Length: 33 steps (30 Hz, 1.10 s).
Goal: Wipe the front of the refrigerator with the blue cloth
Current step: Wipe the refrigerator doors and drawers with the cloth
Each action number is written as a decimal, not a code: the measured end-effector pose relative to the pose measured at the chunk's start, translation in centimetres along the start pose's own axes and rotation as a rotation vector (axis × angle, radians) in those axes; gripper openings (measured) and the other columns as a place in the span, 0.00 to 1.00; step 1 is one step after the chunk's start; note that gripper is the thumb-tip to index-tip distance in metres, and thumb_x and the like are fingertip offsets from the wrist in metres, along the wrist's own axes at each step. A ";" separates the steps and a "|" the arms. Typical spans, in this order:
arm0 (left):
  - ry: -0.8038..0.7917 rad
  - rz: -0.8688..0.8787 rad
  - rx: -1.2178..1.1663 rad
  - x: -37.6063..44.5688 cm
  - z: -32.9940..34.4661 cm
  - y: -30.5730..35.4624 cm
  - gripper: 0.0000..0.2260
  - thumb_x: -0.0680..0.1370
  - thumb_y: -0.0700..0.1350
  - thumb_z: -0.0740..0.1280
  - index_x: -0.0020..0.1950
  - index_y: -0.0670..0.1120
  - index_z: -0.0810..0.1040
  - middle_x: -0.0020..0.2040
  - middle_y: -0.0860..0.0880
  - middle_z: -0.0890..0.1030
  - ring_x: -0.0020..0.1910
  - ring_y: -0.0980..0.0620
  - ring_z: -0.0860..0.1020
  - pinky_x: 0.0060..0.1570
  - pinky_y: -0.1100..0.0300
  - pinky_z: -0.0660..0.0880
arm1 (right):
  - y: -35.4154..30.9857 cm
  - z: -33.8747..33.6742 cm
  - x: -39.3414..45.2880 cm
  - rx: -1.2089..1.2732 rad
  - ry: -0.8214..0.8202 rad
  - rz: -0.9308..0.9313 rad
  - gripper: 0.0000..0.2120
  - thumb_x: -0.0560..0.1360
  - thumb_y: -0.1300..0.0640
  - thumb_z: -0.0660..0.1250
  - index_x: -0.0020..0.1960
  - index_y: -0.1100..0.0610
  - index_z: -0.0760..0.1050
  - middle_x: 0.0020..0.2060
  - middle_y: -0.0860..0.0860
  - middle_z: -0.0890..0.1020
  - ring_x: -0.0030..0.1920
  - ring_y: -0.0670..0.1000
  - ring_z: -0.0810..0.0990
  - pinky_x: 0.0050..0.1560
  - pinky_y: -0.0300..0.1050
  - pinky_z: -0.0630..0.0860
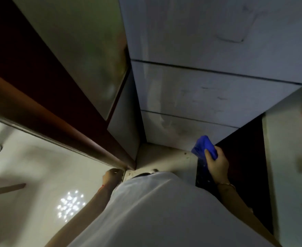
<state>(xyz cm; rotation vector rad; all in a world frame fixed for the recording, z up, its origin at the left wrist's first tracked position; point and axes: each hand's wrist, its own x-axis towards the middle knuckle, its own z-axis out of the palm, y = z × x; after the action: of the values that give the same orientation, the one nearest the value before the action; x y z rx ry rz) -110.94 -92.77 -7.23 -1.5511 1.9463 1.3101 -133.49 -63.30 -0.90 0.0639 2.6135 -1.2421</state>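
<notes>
A steep downward view is given from the head camera, blurred by motion. The blue cloth (204,147) is bunched and gripped in the right hand (217,164), thumb pressed over it, the rest of the cloth sticking out above the fingers. The cloth is held near the bottom right corner of the refrigerator front (200,97), a pale grey face crossed by two dark seams that rises above and to the left of that hand. Whether the cloth touches the surface cannot be told. Smudges and faint marks are seen on the panels above the hand. A dark gap (244,157) lies just behind and to the right of the hand.

The left hand (113,176) is closed at the lower edge of a dark wooden panel (39,97), far to the left of the cloth; what it grips, if anything, cannot be told.

Several risks are judged from here. With the cloth balled so tightly, only a small patch would be wiped at each pass and streaks could be left. The upper panels could be missed. The cloth could slip into the dark gap if the grip is loosened.
</notes>
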 end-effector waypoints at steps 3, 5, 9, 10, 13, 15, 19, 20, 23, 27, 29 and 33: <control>0.024 0.232 0.083 0.4 -1.7 6.8 0.10 0.76 0.51 0.66 0.51 0.48 0.83 0.53 0.42 0.84 0.54 0.42 0.82 0.54 0.55 0.76 | -4.7 -0.6 1.8 -0.017 0.130 -0.274 0.17 0.77 0.58 0.68 0.63 0.63 0.73 0.57 0.59 0.79 0.57 0.59 0.78 0.57 0.38 0.69; 0.034 0.391 0.053 0.2 -2.8 11.8 0.08 0.80 0.47 0.64 0.56 0.50 0.80 0.54 0.44 0.84 0.54 0.45 0.82 0.53 0.55 0.75 | -9.3 -1.8 2.7 -0.009 0.230 -0.497 0.18 0.77 0.57 0.67 0.65 0.62 0.72 0.58 0.58 0.78 0.58 0.56 0.77 0.60 0.40 0.70; 0.100 0.792 -0.203 -2.9 -6.0 23.4 0.06 0.80 0.43 0.64 0.55 0.50 0.78 0.51 0.53 0.80 0.46 0.67 0.77 0.46 0.70 0.73 | -19.1 -5.0 4.0 -0.005 0.499 -0.893 0.19 0.78 0.58 0.66 0.66 0.65 0.72 0.59 0.60 0.77 0.59 0.56 0.74 0.64 0.40 0.69; 0.175 0.883 -0.253 -4.0 -7.3 26.4 0.07 0.80 0.43 0.65 0.56 0.48 0.79 0.50 0.52 0.81 0.44 0.67 0.78 0.45 0.72 0.73 | -21.6 -6.0 4.3 -0.013 0.575 -0.970 0.19 0.78 0.58 0.66 0.66 0.66 0.72 0.60 0.61 0.77 0.59 0.56 0.74 0.65 0.40 0.68; 0.391 1.169 -0.334 -8.1 -11.6 33.9 0.10 0.78 0.47 0.65 0.57 0.48 0.79 0.49 0.51 0.82 0.43 0.62 0.79 0.44 0.70 0.73 | -29.0 -9.2 5.5 -0.028 0.763 -1.160 0.19 0.78 0.59 0.66 0.66 0.67 0.72 0.60 0.63 0.77 0.60 0.58 0.74 0.67 0.41 0.66; 0.552 1.337 -0.375 -10.5 -14.6 37.8 0.09 0.79 0.45 0.65 0.57 0.46 0.80 0.50 0.50 0.83 0.46 0.58 0.80 0.48 0.69 0.74 | -33.9 -11.6 6.2 -0.021 0.874 -1.257 0.19 0.78 0.59 0.66 0.66 0.68 0.72 0.60 0.63 0.77 0.58 0.60 0.75 0.67 0.38 0.63; 0.832 1.565 -0.438 -15.1 -20.0 44.1 0.12 0.79 0.44 0.65 0.62 0.43 0.78 0.57 0.48 0.81 0.55 0.52 0.79 0.59 0.60 0.76 | -43.4 -16.2 6.9 -0.017 1.081 -1.430 0.19 0.79 0.58 0.65 0.67 0.67 0.71 0.64 0.60 0.76 0.59 0.57 0.75 0.63 0.36 0.62; 0.883 1.598 -0.449 -15.9 -21.1 45.4 0.13 0.79 0.44 0.64 0.63 0.42 0.77 0.59 0.47 0.79 0.58 0.52 0.78 0.61 0.57 0.75 | -45.8 -17.4 6.9 -0.015 1.126 -1.459 0.19 0.80 0.57 0.64 0.68 0.66 0.71 0.65 0.59 0.76 0.58 0.56 0.75 0.61 0.36 0.63; 1.042 1.641 -0.457 -17.9 -24.0 49.0 0.17 0.79 0.43 0.64 0.68 0.42 0.73 0.66 0.46 0.75 0.67 0.50 0.71 0.70 0.58 0.68 | -52.3 -20.2 6.5 -0.062 1.237 -1.505 0.21 0.81 0.53 0.61 0.71 0.61 0.69 0.69 0.54 0.72 0.54 0.53 0.68 0.57 0.37 0.65; 1.164 1.613 -0.485 -18.8 -26.2 52.1 0.22 0.79 0.46 0.65 0.73 0.45 0.68 0.69 0.45 0.69 0.70 0.52 0.65 0.73 0.64 0.62 | -56.9 -20.3 6.9 -0.353 1.211 -1.480 0.23 0.81 0.46 0.57 0.74 0.52 0.64 0.74 0.47 0.66 0.58 0.52 0.64 0.58 0.45 0.64; 1.190 1.608 -0.483 -18.6 -26.6 52.8 0.24 0.79 0.47 0.65 0.75 0.46 0.65 0.70 0.45 0.67 0.70 0.52 0.64 0.72 0.67 0.60 | -56.2 -18.9 7.6 -0.469 1.230 -1.488 0.23 0.81 0.45 0.56 0.75 0.49 0.64 0.74 0.45 0.65 0.59 0.54 0.65 0.57 0.50 0.65; 1.147 1.661 -0.503 -17.7 -27.3 53.6 0.27 0.80 0.47 0.65 0.77 0.45 0.61 0.74 0.45 0.63 0.74 0.53 0.62 0.74 0.68 0.58 | -51.1 -16.5 9.5 -0.649 1.179 -1.582 0.23 0.80 0.46 0.60 0.74 0.48 0.65 0.73 0.44 0.67 0.56 0.55 0.70 0.54 0.50 0.67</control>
<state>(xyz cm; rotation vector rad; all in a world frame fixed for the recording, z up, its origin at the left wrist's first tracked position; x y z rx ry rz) -145.00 -105.03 43.93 -0.3613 4.3732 1.4266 -153.41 -83.78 45.57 -2.4064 3.8574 -0.2707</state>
